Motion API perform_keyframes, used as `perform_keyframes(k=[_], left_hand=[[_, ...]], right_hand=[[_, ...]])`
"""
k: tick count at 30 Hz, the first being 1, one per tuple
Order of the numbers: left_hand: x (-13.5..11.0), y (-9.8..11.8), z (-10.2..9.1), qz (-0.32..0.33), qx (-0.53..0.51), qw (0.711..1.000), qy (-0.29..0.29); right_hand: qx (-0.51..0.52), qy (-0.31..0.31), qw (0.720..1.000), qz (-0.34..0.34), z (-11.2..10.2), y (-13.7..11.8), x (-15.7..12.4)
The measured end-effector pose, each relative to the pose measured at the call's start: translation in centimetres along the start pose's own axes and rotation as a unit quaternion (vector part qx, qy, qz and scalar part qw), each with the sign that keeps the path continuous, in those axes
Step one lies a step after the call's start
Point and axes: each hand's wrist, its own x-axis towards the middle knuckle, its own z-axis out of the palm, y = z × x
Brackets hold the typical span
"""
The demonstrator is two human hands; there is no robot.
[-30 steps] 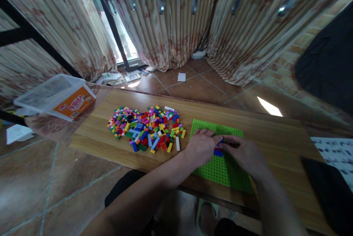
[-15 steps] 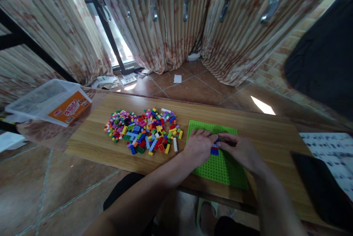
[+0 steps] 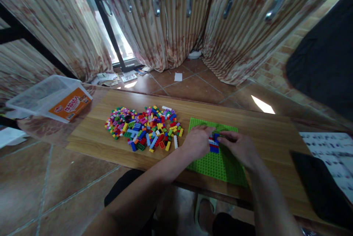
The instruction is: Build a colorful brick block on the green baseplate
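Observation:
A green studded baseplate (image 3: 223, 173) lies on the wooden table. On it is a small build of toy bricks (image 3: 214, 147) in blue, red and white stripes. At the build's far end sits a blue brick (image 3: 216, 135). My right hand (image 3: 239, 149) comes from the right, thumb and forefinger pinched at the blue brick. From the left, my left hand (image 3: 197, 141) is closed against the build's left side. Its fingertips are partly hidden, so what they grip cannot be made out.
A heap of mixed loose bricks (image 3: 143, 127) spreads left of the baseplate. A clear plastic box (image 3: 35, 98) with an orange label stands at the table's left end. On the right lie a black flat object (image 3: 317, 184) and a printed white sheet (image 3: 331, 151).
My left hand has drawn back slightly to the left, so more of the striped build and the blue brick shows. The right hand stays at the brick. The view has shifted slightly.

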Motion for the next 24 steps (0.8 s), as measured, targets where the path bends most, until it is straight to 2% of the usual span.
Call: perform_keyframes(k=[8, 16, 24], left_hand=[[-0.2, -0.3, -1.0, -0.038, -0.007, 0.999, 0.024], [-0.6, -0.5, -0.7, -0.054, 0.016, 0.998, 0.017], [-0.8, -0.5, -1.2, -0.059, 0.024, 0.998, 0.002]], right_hand=[[0.005, 0.009, 1.0, -0.019, 0.2, -0.6, 0.1], [0.005, 0.012, 1.0, -0.003, 0.4, -0.2, 0.7], [0.041, -0.032, 0.998, 0.03, -0.4, 0.1, 0.3]])
